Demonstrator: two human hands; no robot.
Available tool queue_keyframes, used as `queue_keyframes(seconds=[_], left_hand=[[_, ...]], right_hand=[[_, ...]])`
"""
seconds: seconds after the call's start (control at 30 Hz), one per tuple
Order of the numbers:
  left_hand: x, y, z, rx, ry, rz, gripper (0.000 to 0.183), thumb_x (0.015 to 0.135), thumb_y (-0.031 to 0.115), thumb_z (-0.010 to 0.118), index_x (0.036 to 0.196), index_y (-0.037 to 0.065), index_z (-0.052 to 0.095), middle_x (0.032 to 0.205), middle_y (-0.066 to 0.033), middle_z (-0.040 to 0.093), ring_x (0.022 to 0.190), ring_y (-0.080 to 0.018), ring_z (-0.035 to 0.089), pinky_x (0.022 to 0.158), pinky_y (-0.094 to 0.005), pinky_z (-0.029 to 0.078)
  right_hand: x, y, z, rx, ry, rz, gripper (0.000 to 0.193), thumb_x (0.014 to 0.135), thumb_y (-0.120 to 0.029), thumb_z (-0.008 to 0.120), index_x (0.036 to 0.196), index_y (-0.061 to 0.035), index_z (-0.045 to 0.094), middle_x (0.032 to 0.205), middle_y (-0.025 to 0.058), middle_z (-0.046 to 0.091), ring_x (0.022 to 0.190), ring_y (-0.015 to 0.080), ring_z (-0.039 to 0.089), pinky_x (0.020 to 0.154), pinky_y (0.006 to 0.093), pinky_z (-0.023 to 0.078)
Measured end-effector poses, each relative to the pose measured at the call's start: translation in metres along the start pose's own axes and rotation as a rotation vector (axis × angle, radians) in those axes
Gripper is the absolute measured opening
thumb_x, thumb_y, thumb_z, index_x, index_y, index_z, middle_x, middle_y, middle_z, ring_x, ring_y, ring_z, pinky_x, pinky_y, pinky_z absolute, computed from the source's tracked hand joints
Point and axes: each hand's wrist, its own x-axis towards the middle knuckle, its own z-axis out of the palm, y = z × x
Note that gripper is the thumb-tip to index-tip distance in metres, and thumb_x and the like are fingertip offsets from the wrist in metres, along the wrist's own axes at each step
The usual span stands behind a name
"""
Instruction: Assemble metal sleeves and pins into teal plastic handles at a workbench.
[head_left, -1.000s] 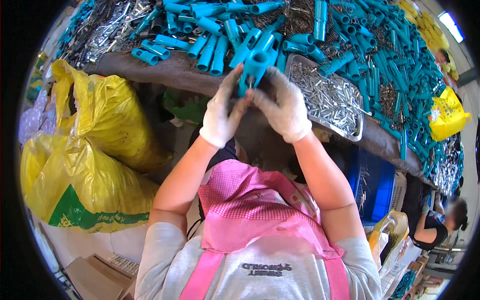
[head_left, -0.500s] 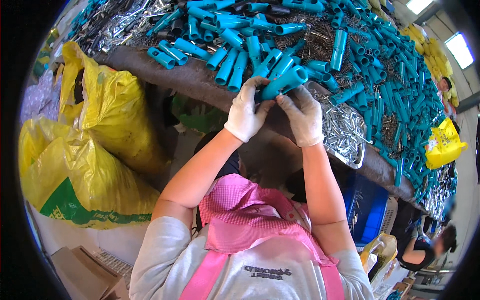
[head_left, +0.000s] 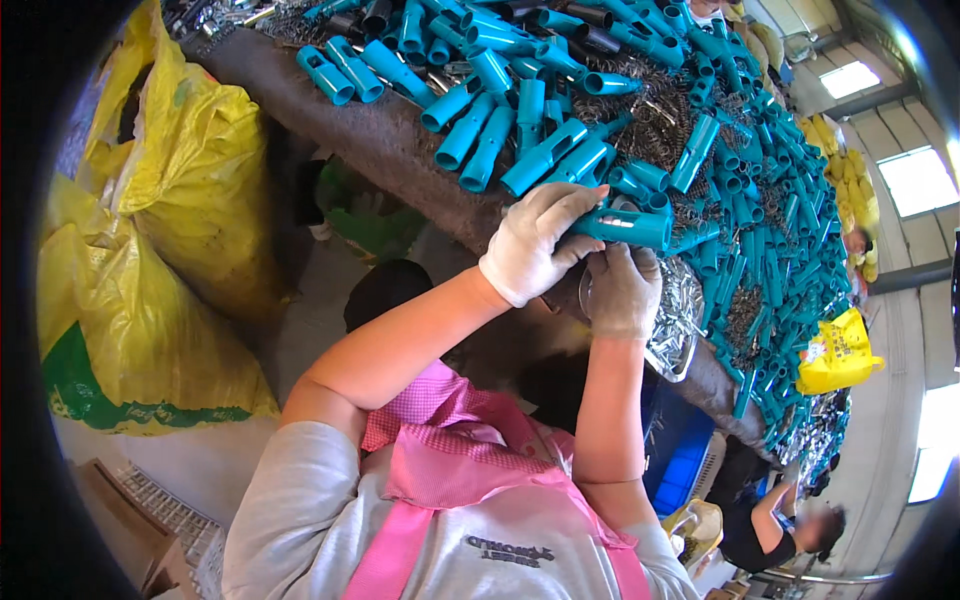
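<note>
Tube (head_left: 622, 228), teal plastic, held at the bench (head_left: 400, 150) edge between both gloved hands: left hand (head_left: 535, 245) wrapped over its near end, right hand (head_left: 622, 290) pinching it from below. Looks light and stiff, maybe slick, so best gripped round the barrel. Beyond it, teal tubes (head_left: 500, 130) heaped among springs (head_left: 660, 120); yellow sacks (head_left: 190, 170) to the left.

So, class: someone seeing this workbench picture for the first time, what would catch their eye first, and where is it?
First, the heap of teal plastic tubes covering the long table across the top. Next, at centre, the gloved left hand and right hand gripping one teal tube together. Then the bulging yellow sacks stacked on the left.
</note>
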Motion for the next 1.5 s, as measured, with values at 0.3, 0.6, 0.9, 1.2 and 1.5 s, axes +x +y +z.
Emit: queue_keyframes(seconds=[0.3,0.6,0.9,1.2,1.5], left_hand=[[-0.005,-0.007,0.0,-0.053,0.111,0.123,0.049,0.056,0.0,0.076,0.101,0.009,0.059,0.092,-0.0065,0.056,0.083,-0.0281,0.058,0.068,-0.0373,0.049],[-0.004,-0.013,-0.008,-0.081,0.137,0.079,0.043,0.06,0.003,0.077,0.099,0.008,0.059,0.091,-0.007,0.056,0.083,-0.0285,0.058,0.069,-0.0376,0.05],[0.001,-0.015,0.0,0.077,0.106,0.154,0.044,0.071,0.009,0.068,0.114,0.01,0.056,0.1,-0.0108,0.058,0.089,-0.0324,0.057,0.076,-0.0407,0.047],[-0.013,0.032,-0.034,-0.709,0.191,-0.957,0.03,0.095,0.032,0.05,0.112,0.008,0.042,0.087,-0.0084,0.057,0.061,-0.0112,0.054,0.048,-0.0241,0.043],[-0.069,0.05,-0.028,-0.931,0.047,-1.197,0.03,0.098,0.035,0.042,0.106,0.007,0.049,0.094,-0.0129,0.062,0.061,-0.0117,0.054,0.045,-0.023,0.04]], right_hand=[[0.01,0.004,-0.023,-0.557,-0.193,-0.116,0.027,0.082,-0.002,0.065,0.108,-0.0023,0.058,0.105,0.0108,0.062,0.091,0.0194,0.062,0.078,0.0302,0.052],[0.004,0.002,-0.003,-0.258,-0.219,-0.013,0.036,0.084,-0.003,0.064,0.118,-0.0014,0.054,0.11,0.0084,0.061,0.096,0.0157,0.06,0.079,0.0272,0.051],[-0.03,-0.006,0.022,-1.024,-0.201,-0.41,0.031,0.084,-0.005,0.058,0.114,0.0014,0.055,0.106,0.01,0.062,0.092,0.016,0.059,0.08,0.0268,0.046],[-0.016,-0.099,-0.067,-1.259,-0.096,-0.241,0.011,0.082,-0.003,0.063,0.093,-0.0014,0.064,0.086,0.0053,0.065,0.08,0.0115,0.061,0.072,0.0255,0.048],[-0.003,-0.05,-0.064,-1.565,-0.519,-0.319,0.013,0.078,-0.014,0.065,0.087,-0.0053,0.07,0.084,0.0108,0.063,0.077,0.0279,0.063,0.07,0.0331,0.048]])
